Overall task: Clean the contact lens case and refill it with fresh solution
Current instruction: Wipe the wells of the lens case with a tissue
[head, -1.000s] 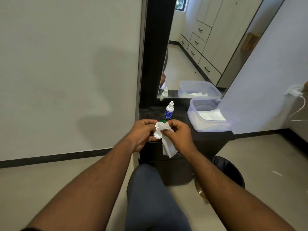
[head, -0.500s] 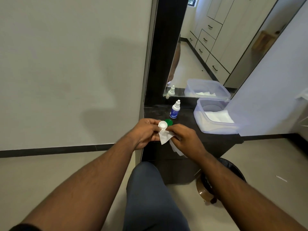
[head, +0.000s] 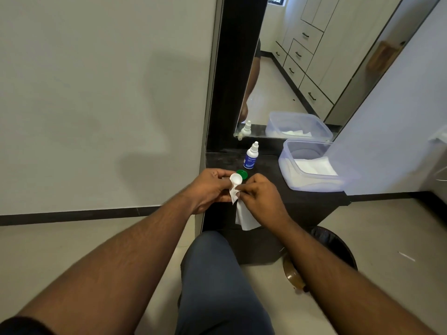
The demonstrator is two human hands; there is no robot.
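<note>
Two hands are brought together just over the near edge of a dark counter [head: 302,209]: the contact lens case [head: 235,179] is held by curled fingers of the left hand [head: 210,189], with one white cup shown upward, while a white tissue [head: 243,213] is pinched by the right hand [head: 260,197] against the case's lower part, the rest of it hanging below that hand. The case is judged light, rigid and smooth, likely slippery if wet, so it is best gripped by its rim and bridge; the tissue is soft and easily torn. A green cap [head: 242,174] is seen just beyond the fingers, a solution bottle [head: 251,156] further beyond, upright. A clear tub [head: 314,182] holding tissues is set beyond and to the right of the right hand, before a mirror [head: 302,68]. A dark bin [head: 338,245] is seen on the floor below the right forearm.
</note>
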